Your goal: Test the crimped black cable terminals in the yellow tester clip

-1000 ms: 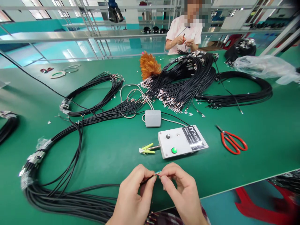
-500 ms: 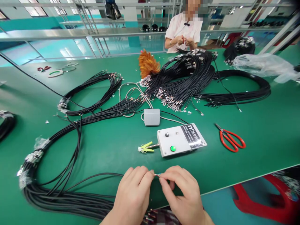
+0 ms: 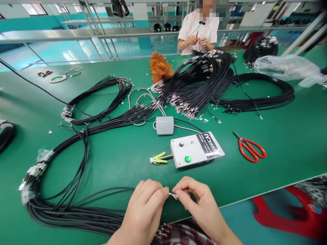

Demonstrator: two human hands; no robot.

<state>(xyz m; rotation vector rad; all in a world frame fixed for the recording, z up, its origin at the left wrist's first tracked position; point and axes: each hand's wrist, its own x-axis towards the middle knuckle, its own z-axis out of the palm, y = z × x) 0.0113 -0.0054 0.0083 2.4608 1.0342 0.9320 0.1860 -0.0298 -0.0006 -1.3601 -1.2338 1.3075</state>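
A black cable (image 3: 112, 189) runs from the left into my left hand (image 3: 148, 207), whose fingers are closed around its end. Thin coloured wires (image 3: 173, 195) stick out of that end, past my left fingertips. My right hand (image 3: 195, 197) pinches at the tips of these wires with thumb and forefinger; how many it grips cannot be made out. Just beyond my hands is a white box (image 3: 196, 149) with a lit green button, a knob and a black label. A yellow-green clip (image 3: 159, 158) sits on the metal shaft at its left side.
Cable bundles lie at left (image 3: 76, 217) and in a heap (image 3: 201, 85) at the back. Red-handled scissors (image 3: 251, 148) rest at right, a grey pedal-like block (image 3: 165, 125) behind the box. Across the table (image 3: 288, 143), a person (image 3: 199, 32) works with a red-handled tool. Beside the table stands a red stool (image 3: 288, 217).
My right hand has shifted slightly and its fingers have opened out a little from my left; more of the coloured wires now shows, fanned apart. The view has tilted slightly.
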